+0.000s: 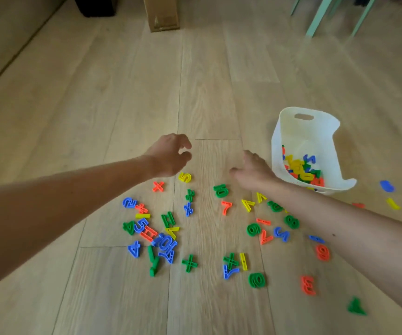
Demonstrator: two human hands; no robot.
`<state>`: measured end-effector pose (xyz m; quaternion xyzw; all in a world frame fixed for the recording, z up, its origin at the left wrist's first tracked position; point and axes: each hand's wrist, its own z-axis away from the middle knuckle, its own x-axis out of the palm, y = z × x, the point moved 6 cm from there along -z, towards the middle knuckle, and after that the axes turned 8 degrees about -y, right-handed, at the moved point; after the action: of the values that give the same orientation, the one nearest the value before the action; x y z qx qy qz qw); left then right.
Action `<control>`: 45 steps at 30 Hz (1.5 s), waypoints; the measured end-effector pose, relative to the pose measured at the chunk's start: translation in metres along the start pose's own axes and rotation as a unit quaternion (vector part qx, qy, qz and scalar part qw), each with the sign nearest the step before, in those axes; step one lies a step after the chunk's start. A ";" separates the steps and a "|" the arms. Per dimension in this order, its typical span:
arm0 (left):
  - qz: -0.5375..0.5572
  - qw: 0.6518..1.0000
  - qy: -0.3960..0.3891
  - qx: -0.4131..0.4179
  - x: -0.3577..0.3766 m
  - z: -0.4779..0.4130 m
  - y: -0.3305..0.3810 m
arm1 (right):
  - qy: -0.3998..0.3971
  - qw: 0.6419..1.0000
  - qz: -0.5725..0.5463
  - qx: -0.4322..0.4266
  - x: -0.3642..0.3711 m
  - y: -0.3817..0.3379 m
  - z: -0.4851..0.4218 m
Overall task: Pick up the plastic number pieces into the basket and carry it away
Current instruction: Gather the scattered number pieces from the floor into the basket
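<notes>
My left grip [168, 155] and right grip [255, 170] hover loose and empty; a careless right swing could tip the basket [311, 131].

Bare left hand [169, 157], right hand [254, 171]; right forearm [354, 228] carries a dark speck [333, 235], perhaps a mole.

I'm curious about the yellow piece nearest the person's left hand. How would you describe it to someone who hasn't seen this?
Find the white basket on the right of the wooden floor, then look left past the right hand to the left hand. Just below it lies the yellow 5; its nearest neighbours are an orange times sign and a green division sign.
</notes>
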<state>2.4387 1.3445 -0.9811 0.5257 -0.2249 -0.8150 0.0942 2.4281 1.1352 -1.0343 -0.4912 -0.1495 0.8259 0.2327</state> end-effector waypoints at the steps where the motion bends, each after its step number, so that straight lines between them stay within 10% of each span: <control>1: -0.002 1.000 0.002 0.008 0.011 -0.003 -0.008 | -0.001 1.000 0.014 0.012 0.007 0.007 -0.005; 6: -0.021 0.999 -0.002 0.042 0.065 -0.011 -0.025 | 0.028 0.996 0.072 0.045 0.027 0.035 -0.021; 14: -0.126 0.986 0.014 0.109 0.098 -0.002 -0.038 | 0.099 0.976 0.134 -0.143 0.049 -0.002 0.013; 45: -0.141 0.974 -0.023 0.177 0.111 0.011 -0.012 | 0.001 0.984 0.147 -0.100 0.063 -0.011 0.003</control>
<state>2.3824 1.3147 -1.0734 0.5418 -0.2911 -0.7791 -0.1214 2.4020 1.1786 -1.0742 -0.5292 -0.1573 0.8317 0.0588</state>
